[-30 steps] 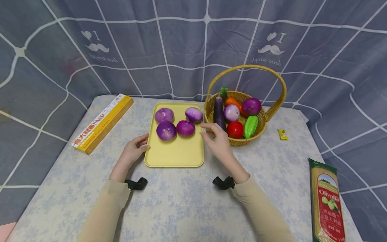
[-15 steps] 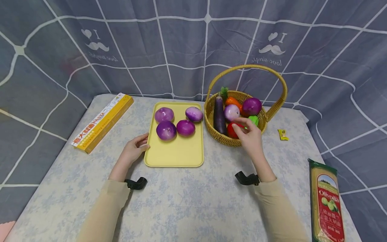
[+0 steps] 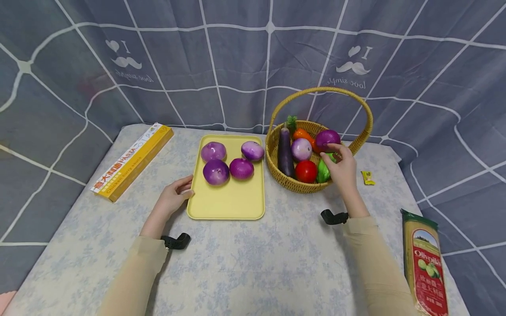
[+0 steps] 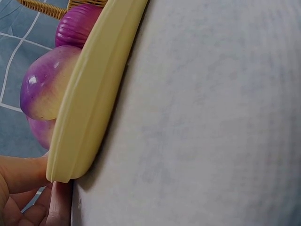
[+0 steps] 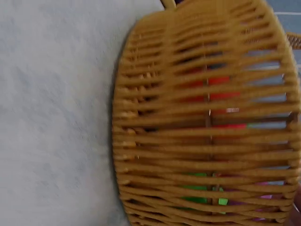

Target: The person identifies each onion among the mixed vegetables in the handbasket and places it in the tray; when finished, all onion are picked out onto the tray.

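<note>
A yellow tray (image 3: 225,206) carries several purple onions (image 3: 215,171). My left hand (image 3: 178,195) holds the tray's near left corner; in the left wrist view its fingers (image 4: 23,174) pinch the tray rim (image 4: 89,99) below an onion (image 4: 44,84). My right hand (image 3: 336,160) reaches into the wicker basket (image 3: 272,153), fingertips touching a dark purple onion (image 3: 327,137) above a green pepper (image 3: 322,173). The basket also holds an eggplant (image 3: 285,151), a pale onion (image 3: 301,149), a tomato (image 3: 306,171) and a carrot (image 3: 302,133). The right wrist view shows only the basket wall (image 5: 197,132), blurred.
A long yellow pasta box (image 3: 132,160) lies at the table's left. A spaghetti pack (image 3: 428,263) lies near the right front edge. A small yellow packet (image 3: 367,177) sits right of the basket. A grey checked curtain hangs behind the table.
My right hand moved from the tray's right edge rightward, over the basket's front, to the dark purple onion at its right side. The left hand stayed at the tray's corner.
</note>
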`<state>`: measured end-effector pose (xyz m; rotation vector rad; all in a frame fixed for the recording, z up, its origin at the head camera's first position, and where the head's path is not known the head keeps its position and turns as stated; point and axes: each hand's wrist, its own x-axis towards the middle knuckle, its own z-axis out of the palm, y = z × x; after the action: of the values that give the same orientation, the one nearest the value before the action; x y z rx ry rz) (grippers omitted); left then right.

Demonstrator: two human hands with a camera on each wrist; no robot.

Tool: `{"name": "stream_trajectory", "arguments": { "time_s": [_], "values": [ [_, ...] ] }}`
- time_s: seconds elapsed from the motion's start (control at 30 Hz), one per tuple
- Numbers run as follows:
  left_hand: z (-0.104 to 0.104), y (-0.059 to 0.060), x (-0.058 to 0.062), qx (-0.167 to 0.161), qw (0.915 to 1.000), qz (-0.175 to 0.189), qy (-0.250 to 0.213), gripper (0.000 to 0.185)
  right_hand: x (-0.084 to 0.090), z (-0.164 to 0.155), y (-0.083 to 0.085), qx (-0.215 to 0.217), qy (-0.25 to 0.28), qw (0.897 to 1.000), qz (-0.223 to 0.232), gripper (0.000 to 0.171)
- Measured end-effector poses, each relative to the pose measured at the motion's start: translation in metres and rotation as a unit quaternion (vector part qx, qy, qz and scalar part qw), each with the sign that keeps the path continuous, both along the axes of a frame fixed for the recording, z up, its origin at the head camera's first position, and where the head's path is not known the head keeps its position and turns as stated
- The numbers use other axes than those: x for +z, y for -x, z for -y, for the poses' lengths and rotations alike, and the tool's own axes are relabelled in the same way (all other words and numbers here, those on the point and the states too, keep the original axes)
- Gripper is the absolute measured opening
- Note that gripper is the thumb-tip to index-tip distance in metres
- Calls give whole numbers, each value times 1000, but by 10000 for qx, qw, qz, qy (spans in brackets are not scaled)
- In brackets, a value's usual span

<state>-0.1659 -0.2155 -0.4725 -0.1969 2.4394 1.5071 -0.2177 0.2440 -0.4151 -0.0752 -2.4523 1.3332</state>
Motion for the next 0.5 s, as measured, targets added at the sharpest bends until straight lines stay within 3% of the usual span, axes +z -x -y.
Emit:
{"name": "stream_trajectory", "arguments": {
  "time_s": [0.3, 0.5],
  "values": [
    [-1, 1, -2, 78, 10000, 20, -35, 58, 4, -7, 22, 99, -1112, 9937, -38, 52],
    [-1, 0, 0, 85, 10000, -7, 16, 58, 4, -15, 38, 57, -1407, 9893, 375, 67]
  ]
}}
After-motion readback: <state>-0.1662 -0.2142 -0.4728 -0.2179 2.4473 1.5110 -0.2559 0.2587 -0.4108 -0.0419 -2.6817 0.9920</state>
